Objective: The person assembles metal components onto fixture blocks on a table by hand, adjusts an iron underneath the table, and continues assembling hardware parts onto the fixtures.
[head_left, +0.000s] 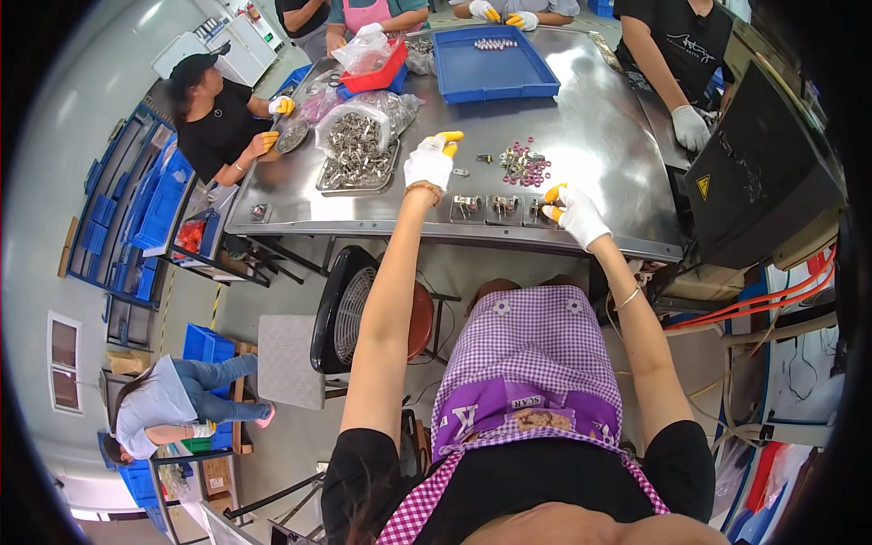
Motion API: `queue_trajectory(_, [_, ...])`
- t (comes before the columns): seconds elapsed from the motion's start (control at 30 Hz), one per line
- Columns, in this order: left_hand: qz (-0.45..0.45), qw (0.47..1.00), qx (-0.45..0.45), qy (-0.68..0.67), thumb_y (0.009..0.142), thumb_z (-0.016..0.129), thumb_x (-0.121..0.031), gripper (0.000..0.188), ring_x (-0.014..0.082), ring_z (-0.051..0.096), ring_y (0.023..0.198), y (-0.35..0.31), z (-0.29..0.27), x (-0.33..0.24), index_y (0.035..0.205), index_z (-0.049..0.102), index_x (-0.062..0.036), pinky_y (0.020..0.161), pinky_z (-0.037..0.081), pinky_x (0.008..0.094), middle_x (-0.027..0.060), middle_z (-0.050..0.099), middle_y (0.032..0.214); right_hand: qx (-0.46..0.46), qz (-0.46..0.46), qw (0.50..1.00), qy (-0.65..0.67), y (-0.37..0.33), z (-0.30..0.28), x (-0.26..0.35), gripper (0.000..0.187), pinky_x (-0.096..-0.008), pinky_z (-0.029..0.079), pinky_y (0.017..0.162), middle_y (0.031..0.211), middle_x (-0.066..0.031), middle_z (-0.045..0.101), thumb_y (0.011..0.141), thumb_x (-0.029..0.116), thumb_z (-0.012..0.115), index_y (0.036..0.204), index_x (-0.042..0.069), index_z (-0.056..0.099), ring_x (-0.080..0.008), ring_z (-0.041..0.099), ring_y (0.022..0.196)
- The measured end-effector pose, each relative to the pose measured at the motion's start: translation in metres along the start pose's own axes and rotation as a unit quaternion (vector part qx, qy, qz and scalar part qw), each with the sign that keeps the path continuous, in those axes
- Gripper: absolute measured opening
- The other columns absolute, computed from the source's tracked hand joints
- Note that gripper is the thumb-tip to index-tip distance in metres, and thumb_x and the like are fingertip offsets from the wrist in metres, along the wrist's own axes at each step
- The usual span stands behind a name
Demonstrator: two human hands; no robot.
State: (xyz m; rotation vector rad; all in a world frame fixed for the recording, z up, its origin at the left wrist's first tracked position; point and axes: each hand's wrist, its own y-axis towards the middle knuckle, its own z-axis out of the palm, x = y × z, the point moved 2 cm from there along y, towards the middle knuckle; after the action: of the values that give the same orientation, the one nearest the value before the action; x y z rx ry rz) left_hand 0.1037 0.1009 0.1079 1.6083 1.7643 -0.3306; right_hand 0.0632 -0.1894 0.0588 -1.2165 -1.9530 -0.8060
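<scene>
My left hand, in a white glove with yellow fingertips, hovers over the metal table with its fingers pointing right. The thumb and forefinger are apart and nothing shows between them. Just beside it lies a small metal part. My right hand, gloved the same way, has thumb and forefinger around the right side of the rightmost small metal fixture. Its fingers partly cover that fixture. Two similar fixtures, one in the middle and one at left, stand along the near edge. Behind them lies a pile of purplish-red rings and small metal parts.
A metal tray heaped with metal parts stands left, by plastic bags and a red bin. A blue tray lies at the far side. Co-workers sit around the table. A dark machine box borders the right.
</scene>
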Motion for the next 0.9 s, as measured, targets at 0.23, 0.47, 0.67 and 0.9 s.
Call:
queue_trajectory(0.23, [-0.014, 0.985, 0.028, -0.168, 0.080, 0.069, -0.025, 0.022, 0.0140, 0.060, 0.069, -0.061, 0.015, -0.088, 0.098, 0.067, -0.0116, 0.061, 0.046, 0.0264, 0.0037, 0.068, 0.084, -0.072, -0.013, 0.997, 0.036, -0.003, 0.009, 0.000, 0.021, -0.0267, 0.047, 0.071, 0.089, -0.0072, 0.063, 0.078, 0.003, 0.066, 0.099, 0.001, 0.064, -0.0181, 0.056, 0.072])
queue_trajectory(0.47, [0.112, 0.992, -0.046, 0.043, 0.079, 0.064, -0.028, 0.018, 0.0235, 0.064, 0.074, -0.100, 0.048, -0.113, 0.085, 0.067, -0.0110, 0.095, 0.039, 0.0351, 0.0055, 0.071, 0.089, -0.104, 0.055, 0.991, 0.060, -0.008, 0.006, 0.023, 0.023, -0.0268, 0.048, 0.071, 0.090, -0.0080, 0.064, 0.078, 0.004, 0.066, 0.101, 0.000, 0.062, -0.0191, 0.057, 0.072])
queue_trajectory(0.67, [0.125, 0.987, -0.056, 0.086, 0.078, 0.060, -0.025, 0.014, 0.0245, 0.063, 0.077, -0.104, 0.073, -0.104, 0.079, 0.067, -0.0119, 0.098, 0.033, 0.0413, 0.0053, 0.070, 0.086, -0.070, 0.089, 0.992, 0.052, -0.009, 0.001, 0.022, 0.022, -0.0267, 0.048, 0.074, 0.091, -0.0086, 0.065, 0.078, 0.005, 0.066, 0.099, 0.000, 0.063, -0.0194, 0.059, 0.076])
queue_trajectory(0.9, [0.177, 0.966, -0.016, 0.187, 0.079, 0.057, -0.025, 0.015, 0.0246, 0.061, 0.080, -0.089, 0.075, -0.094, 0.080, 0.067, -0.0137, 0.091, 0.035, 0.0413, 0.0048, 0.068, 0.082, -0.095, -0.070, 0.991, -0.067, -0.010, 0.003, 0.007, 0.028, -0.0296, 0.050, 0.074, 0.096, -0.0095, 0.067, 0.072, 0.007, 0.070, 0.099, 0.002, 0.065, -0.0225, 0.062, 0.080])
